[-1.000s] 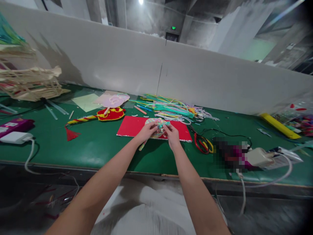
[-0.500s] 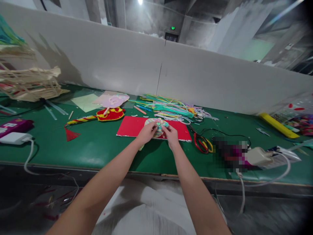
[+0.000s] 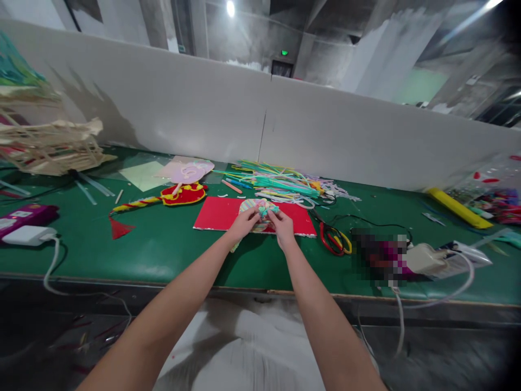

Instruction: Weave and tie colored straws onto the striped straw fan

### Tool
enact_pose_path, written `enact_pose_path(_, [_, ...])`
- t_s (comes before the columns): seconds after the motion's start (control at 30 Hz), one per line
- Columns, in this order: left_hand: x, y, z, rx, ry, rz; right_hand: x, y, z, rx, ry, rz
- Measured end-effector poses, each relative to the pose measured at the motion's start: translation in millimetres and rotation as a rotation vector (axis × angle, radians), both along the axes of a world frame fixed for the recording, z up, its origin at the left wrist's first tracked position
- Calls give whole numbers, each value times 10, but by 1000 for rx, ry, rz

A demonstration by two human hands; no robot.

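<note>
Over a red board (image 3: 215,213), both hands meet on a pastel-striped round fan (image 3: 248,205) that looks made of pipe cleaners. Its wrapped handle (image 3: 234,248) points down and left past the board's edge. My left hand (image 3: 243,224) is closed with fingertips pinching at the fan's middle. Opposite it, my right hand (image 3: 282,224) is closed on a teal pipe-cleaner decoration (image 3: 268,208) on the fan's face. The fingers partly cover this decoration, so its exact shape is unclear.
Loose pipe cleaners (image 3: 285,182) lie behind the board. A red-and-yellow fan (image 3: 184,194) with a tassel rests left, near a purple fan-shaped piece (image 3: 191,170). Red-handled scissors (image 3: 330,239) lie right, by cables and a white plug (image 3: 425,258). A grey partition (image 3: 195,103) stands behind.
The view has shifted slightly. My fingers have shifted a little at the teal decoration, more of which now shows between them. Both hands stay at the fan.
</note>
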State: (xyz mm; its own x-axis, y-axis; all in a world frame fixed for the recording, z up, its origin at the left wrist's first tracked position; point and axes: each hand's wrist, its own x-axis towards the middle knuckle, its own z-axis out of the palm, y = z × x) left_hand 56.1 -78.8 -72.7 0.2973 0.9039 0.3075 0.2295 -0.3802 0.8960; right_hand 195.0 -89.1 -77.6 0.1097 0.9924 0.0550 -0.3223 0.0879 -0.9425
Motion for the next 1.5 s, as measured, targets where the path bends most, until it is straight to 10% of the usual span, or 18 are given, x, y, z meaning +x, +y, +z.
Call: enact_pose_path(1.5, [-28, 7, -8, -3, 23, 93, -22, -55, -14, 142, -185, -36])
